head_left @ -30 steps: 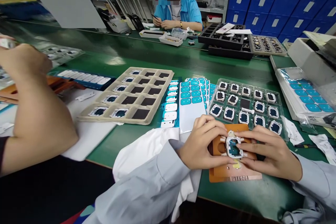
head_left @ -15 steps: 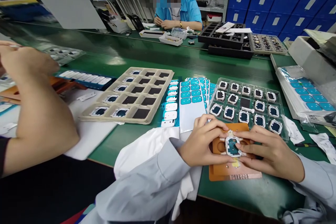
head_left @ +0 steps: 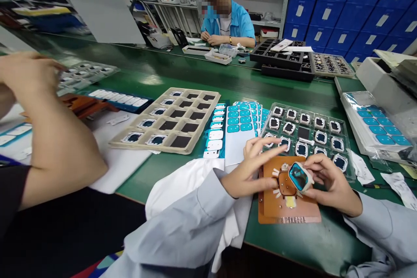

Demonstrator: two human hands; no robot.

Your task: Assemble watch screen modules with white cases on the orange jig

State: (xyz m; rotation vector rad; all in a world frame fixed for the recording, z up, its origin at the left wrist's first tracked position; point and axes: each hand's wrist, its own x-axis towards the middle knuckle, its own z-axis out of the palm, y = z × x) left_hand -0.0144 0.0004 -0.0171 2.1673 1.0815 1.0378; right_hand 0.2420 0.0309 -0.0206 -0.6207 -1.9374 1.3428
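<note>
Item: one white watch-like frame with a glossy blue-edged face, gripped between thumb and fingers of the right hand, tilted, above the right part of an orange fixture. Left hand: open, holding nothing, index finger extended toward a clear tray, thumb at the left side of the fixture's recess; whether it touches cannot be told. Fixture: flat plate on a green bench, squarish recess, white tabs, yellow patch below; one line of dark print along the near edge, "IP" readable, followed by Chinese characters too small to read surely. Clear tray: behind the fixture, rows of similar white frames with dark centres; one middle-row pocket shows a dark rectangle. Beige tray: well to the left, frames down its left column, a further one in the nearest row, dark pads in the other pockets. Sheets: fanned, blue rounded panels on white, between the two trays. Pack: plastic-wrapped, like panels, far right. Blue bins: stacked at rear, each labelled in white, writing illegible. Co-worker: blue jacket, seated across the bench.
</note>
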